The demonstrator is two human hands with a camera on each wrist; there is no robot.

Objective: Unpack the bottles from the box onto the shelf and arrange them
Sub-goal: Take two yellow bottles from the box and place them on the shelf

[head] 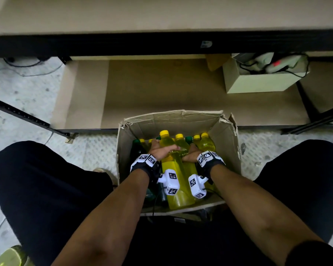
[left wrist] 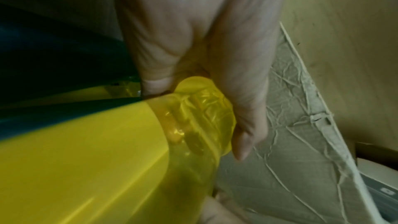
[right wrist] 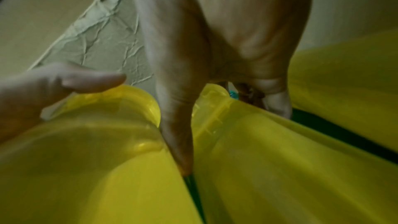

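Hands work inside the cardboard box (head: 227, 139): left hand (head: 160, 150) curls around a yellow bottle (head: 173, 169) to lift it, right hand (head: 192, 155) wraps its neighbour (right wrist: 269, 159).

Right hand (head: 191, 154) fingertips hidden among yellow bottles (head: 178, 181) — box (head: 227, 143) bottom unseen.

I can read no words or numbers anywhere. The white blocks (head: 172, 182) strapped at my wrists carry only black-and-white square code patterns, and the small sticker (head: 206, 44) on the dark shelf edge is too blurred to read.
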